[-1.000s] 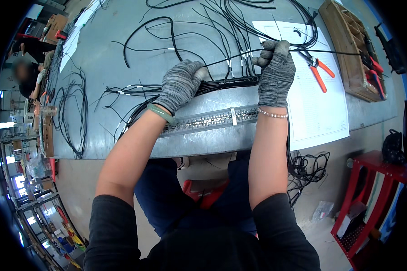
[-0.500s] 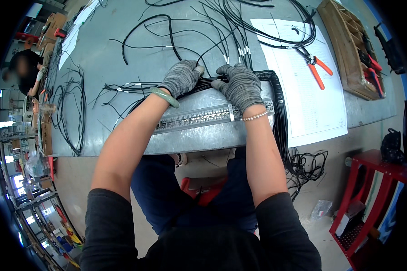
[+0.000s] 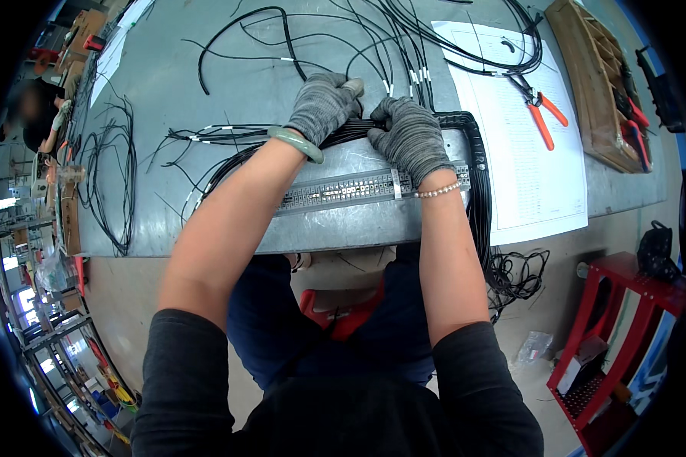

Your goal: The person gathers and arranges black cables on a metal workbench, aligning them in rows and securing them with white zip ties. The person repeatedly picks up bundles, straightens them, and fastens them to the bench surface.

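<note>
Toward the near edge of the table [image 3: 156, 84], our right hand [image 3: 413, 137] gripped the black cable bundle [image 3: 356, 132]; our left hand [image 3: 322, 107] curled over it, its grasp unclear to us.

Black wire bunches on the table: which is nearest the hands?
The bundle showing between the left hand and right hand; the leftmost loops and the coil over the paper are farther.

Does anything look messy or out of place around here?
Two things: a tangled heap of black cable off the table, unlike the tidier bundle on top, and a clear plastic bag lying on the floor like litter. I see no spill or damage.
</note>
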The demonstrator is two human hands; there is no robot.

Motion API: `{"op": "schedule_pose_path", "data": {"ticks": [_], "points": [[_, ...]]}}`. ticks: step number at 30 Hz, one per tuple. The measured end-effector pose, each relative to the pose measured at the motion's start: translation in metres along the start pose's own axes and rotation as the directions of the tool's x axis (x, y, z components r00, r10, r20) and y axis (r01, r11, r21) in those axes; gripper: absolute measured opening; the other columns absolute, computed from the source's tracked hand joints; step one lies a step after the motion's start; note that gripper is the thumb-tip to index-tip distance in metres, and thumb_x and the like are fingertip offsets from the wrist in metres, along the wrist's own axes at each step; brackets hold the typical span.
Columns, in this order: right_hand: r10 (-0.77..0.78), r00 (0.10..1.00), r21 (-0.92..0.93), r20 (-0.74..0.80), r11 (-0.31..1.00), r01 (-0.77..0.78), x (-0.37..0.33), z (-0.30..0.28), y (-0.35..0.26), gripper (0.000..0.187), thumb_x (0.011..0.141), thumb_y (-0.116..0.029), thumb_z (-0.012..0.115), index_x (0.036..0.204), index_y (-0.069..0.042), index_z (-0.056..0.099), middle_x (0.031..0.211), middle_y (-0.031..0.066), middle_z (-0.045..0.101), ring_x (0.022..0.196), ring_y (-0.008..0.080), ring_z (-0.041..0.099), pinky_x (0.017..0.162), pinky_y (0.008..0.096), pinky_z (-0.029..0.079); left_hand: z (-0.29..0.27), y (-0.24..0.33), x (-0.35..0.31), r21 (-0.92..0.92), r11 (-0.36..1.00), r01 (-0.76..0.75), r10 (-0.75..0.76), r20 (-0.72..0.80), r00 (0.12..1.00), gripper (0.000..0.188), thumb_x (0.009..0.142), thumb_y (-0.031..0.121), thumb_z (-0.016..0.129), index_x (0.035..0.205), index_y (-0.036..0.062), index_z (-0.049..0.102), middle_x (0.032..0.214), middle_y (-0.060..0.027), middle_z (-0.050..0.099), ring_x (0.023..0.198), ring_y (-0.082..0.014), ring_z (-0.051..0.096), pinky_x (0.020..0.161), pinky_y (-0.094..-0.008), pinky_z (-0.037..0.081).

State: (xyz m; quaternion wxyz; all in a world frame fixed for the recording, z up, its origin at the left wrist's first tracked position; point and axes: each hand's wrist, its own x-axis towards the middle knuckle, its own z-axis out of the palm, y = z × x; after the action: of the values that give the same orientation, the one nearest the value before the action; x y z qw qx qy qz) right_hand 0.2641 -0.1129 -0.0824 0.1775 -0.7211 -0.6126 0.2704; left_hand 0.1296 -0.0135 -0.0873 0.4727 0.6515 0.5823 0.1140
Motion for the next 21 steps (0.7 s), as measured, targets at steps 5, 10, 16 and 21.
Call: {"op": "schedule_pose_path", "data": {"ticks": [5,10,16,21], "points": [[0.023,1.000,0.000,0.015,1.000,-0.023,-0.002,-0.005,0.000,0.027,0.077,-0.024,0.072,0.100,-0.011,0.065,0.098,0.0099,0.064,0.093,0.0241,0.063,0.088,0.0360,0.049,-0.004,-0.001,-0.002,-0.111,0.987,0.112,-0.123,-0.095,0.988,0.045,0.086,0.028,0.064,0.120,-0.0014,0.055,0.086,-0.0135,0.068,0.082,-0.0184,0.066,0.082,-0.0330,0.050],[0.038,0.999,0.019,0.020,0.999,-0.039,-0.002,-0.004,-0.002,0.026,0.077,-0.023,0.072,0.100,-0.012,0.065,0.099,0.0101,0.063,0.094,0.0244,0.063,0.087,0.0364,0.049,-0.020,-0.014,0.036,-0.562,0.821,0.097,-0.276,-0.242,0.930,0.040,0.089,0.020,0.062,0.119,-0.0012,0.046,0.105,-0.0161,0.060,0.084,-0.0205,0.061,0.066,-0.0282,0.055],[0.005,0.999,0.031,-0.040,1.000,-0.004,-0.002,0.000,0.002,0.028,0.075,-0.022,0.076,0.098,-0.011,0.067,0.088,0.0059,0.065,0.086,0.0195,0.063,0.085,0.0333,0.050,-0.027,-0.006,0.063,-0.815,0.576,0.061,-0.445,-0.249,0.860,0.030,0.092,0.030,0.057,0.106,0.0039,0.054,0.093,-0.0107,0.062,0.062,-0.0179,0.057,0.049,-0.0242,0.050],[0.025,0.999,0.030,-0.029,0.999,-0.024,-0.001,0.001,0.007,0.027,0.075,-0.024,0.075,0.098,-0.011,0.067,0.087,0.0054,0.065,0.087,0.0198,0.063,0.084,0.0337,0.049,-0.029,0.011,0.086,-0.717,0.696,0.044,-0.380,-0.316,0.869,0.037,0.091,0.033,0.058,0.114,0.0044,0.054,0.104,-0.0112,0.065,0.084,-0.0231,0.063,0.071,-0.0336,0.052]]}}
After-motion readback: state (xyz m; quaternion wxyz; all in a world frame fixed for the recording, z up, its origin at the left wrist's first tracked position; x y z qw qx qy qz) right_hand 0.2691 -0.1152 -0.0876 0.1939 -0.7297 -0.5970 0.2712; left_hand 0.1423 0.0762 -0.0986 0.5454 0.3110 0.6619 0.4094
